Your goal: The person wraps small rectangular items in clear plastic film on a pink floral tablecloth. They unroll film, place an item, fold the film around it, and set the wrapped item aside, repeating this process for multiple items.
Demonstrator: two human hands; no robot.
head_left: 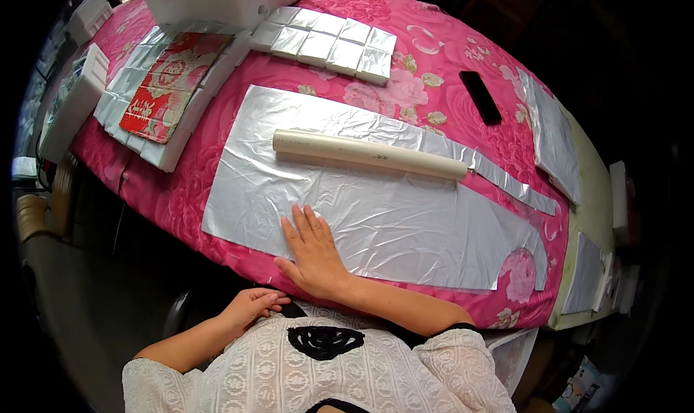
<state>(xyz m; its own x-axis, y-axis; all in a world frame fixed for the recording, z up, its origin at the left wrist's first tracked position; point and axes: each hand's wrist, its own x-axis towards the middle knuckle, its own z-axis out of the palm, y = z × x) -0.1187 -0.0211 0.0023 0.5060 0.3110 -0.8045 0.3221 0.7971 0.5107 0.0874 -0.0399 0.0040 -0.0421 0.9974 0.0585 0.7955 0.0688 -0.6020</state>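
Note:
A wide sheet of silver foil (390,229) lies creased over the table in front of me, with cut strips at its right side. My right hand (314,257) rests palm down on its near edge, fingers stretched and spread, holding nothing. Across the upper part of the foil lies a cream-coloured plastic pipe (369,155), out of my hands' reach of touch. My left hand (253,308) hangs beside the near table edge, close to my body. Its fingers are loosely curled together, and nothing shows in them.
A pink floral tablecloth (383,91) covers the table. Beyond the foil sit silver-wrapped blocks (336,44), a white foam box (217,1) and a black phone (480,97). A red printed cardboard piece (173,84) tops a silver stack at left. Folded silver sheets (553,142) lie at right.

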